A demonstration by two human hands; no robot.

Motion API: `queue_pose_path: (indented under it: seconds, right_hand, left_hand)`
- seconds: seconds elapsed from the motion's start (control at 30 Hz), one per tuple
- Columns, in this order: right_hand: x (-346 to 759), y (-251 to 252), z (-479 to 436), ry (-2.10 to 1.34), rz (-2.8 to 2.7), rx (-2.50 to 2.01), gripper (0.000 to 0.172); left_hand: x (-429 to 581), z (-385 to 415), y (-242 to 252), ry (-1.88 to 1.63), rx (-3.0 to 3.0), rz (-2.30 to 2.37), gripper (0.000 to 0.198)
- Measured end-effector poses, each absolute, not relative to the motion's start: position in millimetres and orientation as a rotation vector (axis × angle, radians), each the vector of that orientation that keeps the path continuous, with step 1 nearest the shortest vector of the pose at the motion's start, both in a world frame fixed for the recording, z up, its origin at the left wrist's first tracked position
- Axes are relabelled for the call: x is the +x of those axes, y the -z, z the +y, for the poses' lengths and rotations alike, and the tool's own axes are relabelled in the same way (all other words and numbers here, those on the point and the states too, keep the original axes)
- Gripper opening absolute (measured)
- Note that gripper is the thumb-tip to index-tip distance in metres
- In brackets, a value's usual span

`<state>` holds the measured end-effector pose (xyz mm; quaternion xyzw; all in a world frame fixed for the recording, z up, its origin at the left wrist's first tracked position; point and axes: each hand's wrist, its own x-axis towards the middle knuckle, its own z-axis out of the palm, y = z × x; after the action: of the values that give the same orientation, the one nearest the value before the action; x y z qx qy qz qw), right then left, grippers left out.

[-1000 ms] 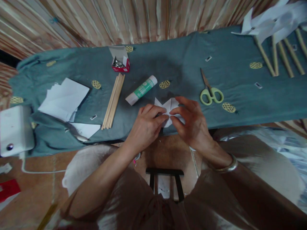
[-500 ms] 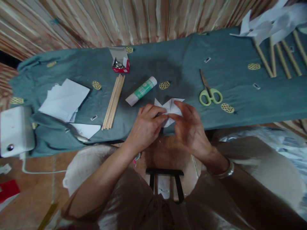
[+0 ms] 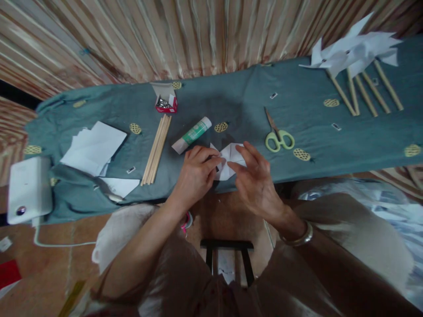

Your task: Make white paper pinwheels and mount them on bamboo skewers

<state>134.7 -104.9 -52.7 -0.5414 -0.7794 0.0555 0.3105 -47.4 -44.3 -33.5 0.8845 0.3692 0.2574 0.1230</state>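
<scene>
Paper (image 3: pixel 228 154) sits at the table's near edge, between both hands; fingers hide its left side and part of its right. Left hand (image 3: pixel 194 174) pinches it, thumb against index. Right hand (image 3: pixel 256 185) half open, thumb and fingers parted, touching paper; can't tell if gripping. Tube (image 3: pixel 192 135) at ten o'clock from paper, label blurred. Box (image 3: pixel 166 105) beyond it, shiny metal bits unclear. Smooth wooden sticks (image 3: pixel 156 149), nine o'clock. Green-handled scissors (image 3: pixel 279 138), two o'clock. Paper thin, white, creased, pointed flaps.
</scene>
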Motion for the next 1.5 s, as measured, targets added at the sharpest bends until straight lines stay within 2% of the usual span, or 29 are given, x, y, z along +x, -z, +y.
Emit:
queue_pose_path:
  seconds: [0.3,0.83,1.23,1.5]
  right_hand:
    - [142.5,48.5,-103.4,-0.148,-1.964,-1.439,0.033]
    - [133.5,47.2,-100.5,-0.185,-2.179,-1.551,0.040]
    - [126.6,52.9,-94.3,-0.040,-2.253,-1.510,0.028]
    - [135.3,49.2,-101.2,-0.152,-2.128,-1.494,0.038]
  left_hand:
    - [-49.6,-39.3,31.9,-0.783,2.545,1.108,0.027]
    - [-51.4,-41.5,29.8,-0.766,2.562,1.125,0.024]
    - [-51.7,-39.2,30.5,-0.801,2.539,1.198,0.034]
    - [-49.0,-43.0,32.6,-0.788,2.555,1.078,0.029]
